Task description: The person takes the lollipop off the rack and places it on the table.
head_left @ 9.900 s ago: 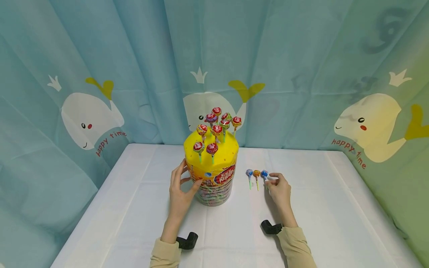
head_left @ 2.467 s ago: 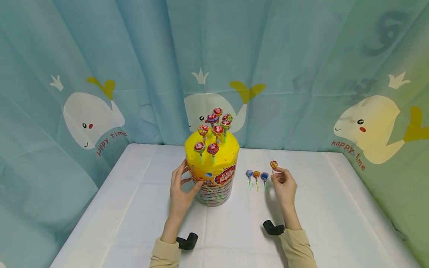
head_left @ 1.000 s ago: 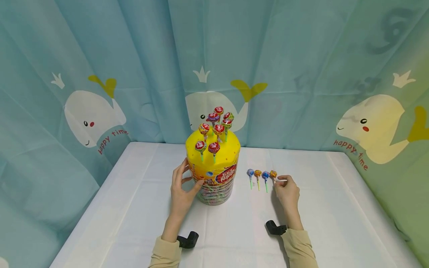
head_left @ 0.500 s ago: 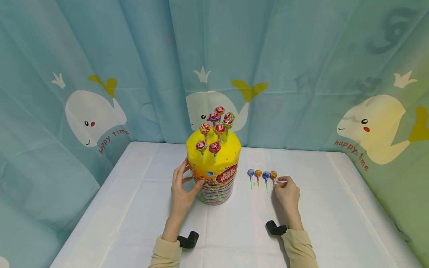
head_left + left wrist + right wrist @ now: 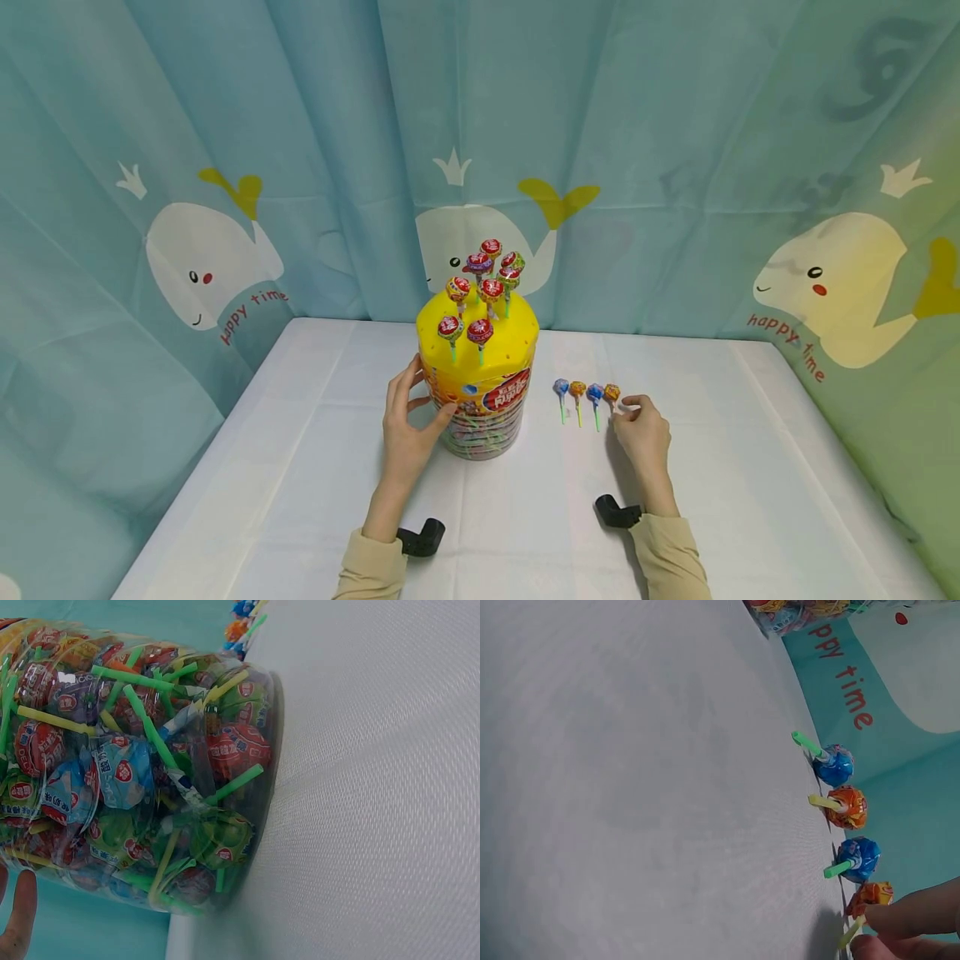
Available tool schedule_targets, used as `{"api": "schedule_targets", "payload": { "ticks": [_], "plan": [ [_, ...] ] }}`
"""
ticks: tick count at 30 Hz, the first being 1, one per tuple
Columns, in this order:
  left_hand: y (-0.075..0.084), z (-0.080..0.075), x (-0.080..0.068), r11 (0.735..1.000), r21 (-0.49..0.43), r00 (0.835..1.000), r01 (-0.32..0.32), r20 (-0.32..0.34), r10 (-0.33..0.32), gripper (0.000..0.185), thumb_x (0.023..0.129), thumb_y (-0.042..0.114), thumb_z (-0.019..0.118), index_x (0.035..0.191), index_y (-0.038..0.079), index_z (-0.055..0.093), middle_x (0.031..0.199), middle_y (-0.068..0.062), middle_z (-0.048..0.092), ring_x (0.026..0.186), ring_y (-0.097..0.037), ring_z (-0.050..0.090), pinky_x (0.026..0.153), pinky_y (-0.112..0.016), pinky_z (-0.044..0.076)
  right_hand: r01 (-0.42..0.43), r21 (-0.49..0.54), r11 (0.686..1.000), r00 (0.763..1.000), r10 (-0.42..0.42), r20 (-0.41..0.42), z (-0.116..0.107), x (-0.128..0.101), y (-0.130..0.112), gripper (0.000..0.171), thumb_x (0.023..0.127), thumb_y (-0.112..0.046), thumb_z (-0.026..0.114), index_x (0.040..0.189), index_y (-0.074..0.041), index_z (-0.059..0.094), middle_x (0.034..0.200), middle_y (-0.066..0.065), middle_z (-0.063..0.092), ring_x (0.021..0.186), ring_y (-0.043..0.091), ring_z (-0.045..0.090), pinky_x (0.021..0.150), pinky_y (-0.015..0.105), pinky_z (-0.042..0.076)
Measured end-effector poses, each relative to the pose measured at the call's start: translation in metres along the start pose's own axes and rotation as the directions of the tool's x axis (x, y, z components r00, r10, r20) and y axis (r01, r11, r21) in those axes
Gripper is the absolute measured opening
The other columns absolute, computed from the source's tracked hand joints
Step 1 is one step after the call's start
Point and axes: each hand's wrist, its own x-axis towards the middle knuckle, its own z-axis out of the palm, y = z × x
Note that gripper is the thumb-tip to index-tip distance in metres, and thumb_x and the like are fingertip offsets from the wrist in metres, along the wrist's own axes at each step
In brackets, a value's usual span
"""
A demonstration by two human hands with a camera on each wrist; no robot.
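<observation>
While left hand braces tub, right hand seemingly pinches lollipop

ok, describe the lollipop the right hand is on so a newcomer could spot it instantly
Start at the yellow-lidded lollipop tub on the white table. To its right four lollipops lie in a row. The one wanted is the orange lollipop at the row's far right end, next to a blue lollipop, the only one with the right hand pinching its stick.
</observation>
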Motion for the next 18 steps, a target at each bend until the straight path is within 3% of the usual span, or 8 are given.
{"api": "schedule_targets", "payload": {
  "ticks": [6,18],
  "plan": [
    [0.000,0.001,-0.001,1.000,-0.001,1.000,0.003,0.002,-0.003,0.077,0.074,-0.005,0.073,0.143,-0.003,0.039,0.129,-0.027,0.048,0.117,-0.030,0.047,0.082,-0.049,0.052,0.020,0.026,0.999,1.000,-0.019,-0.024,-0.007,-0.002,-0.007,0.027,0.084,-0.013,0.066,0.108,0.000,0.063,0.080,0.017,0.067,0.064,0.025,0.059,0.055,0.027,0.036],
    [0.000,0.000,-0.001,1.000,-0.005,1.000,0.009,-0.002,-0.009,0.077,0.075,-0.004,0.074,0.144,-0.003,0.039,0.129,-0.027,0.047,0.118,-0.034,0.048,0.082,-0.044,0.052,0.175,0.123,0.977,0.980,-0.160,-0.122,-0.016,-0.011,-0.045,0.021,0.086,-0.011,0.065,0.105,-0.001,0.066,0.083,0.018,0.069,0.079,0.032,0.065,0.066,0.030,0.043]
  ]
}}
